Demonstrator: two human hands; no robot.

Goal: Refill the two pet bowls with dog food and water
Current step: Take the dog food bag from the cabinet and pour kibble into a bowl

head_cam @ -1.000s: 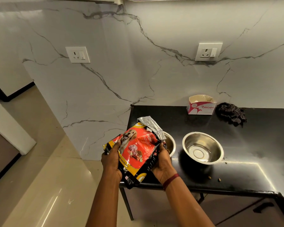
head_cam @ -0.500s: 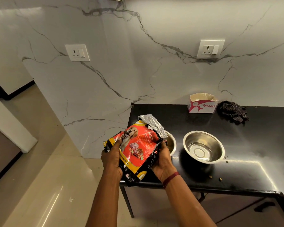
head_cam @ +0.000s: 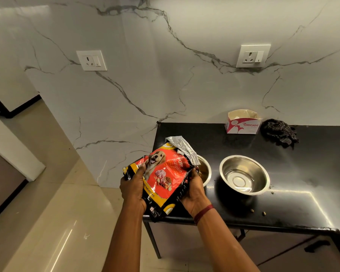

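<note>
Where the marble wall (head_cam: 165, 85) ends, the black worktop (head_cam: 302, 203) is seen, cut off at the right edge of the view. Over its front left corner a dog food bag (head_cam: 165, 173) is gripped at both sides, the left hand (head_cam: 133, 190) curled round one edge and the right hand (head_cam: 193, 190) round the other, with its torn foil mouth uppermost. A steel bowl (head_cam: 205, 171) is largely hidden behind the bag; something brownish is barely made out inside. A second steel bowl (head_cam: 243, 174) stands just beside it. An open tissue box (head_cam: 242, 122) and a dark checked cloth (head_cam: 280, 132) lie by the wall. Two kibble pieces (head_cam: 252, 210) lie near the front edge.
</note>
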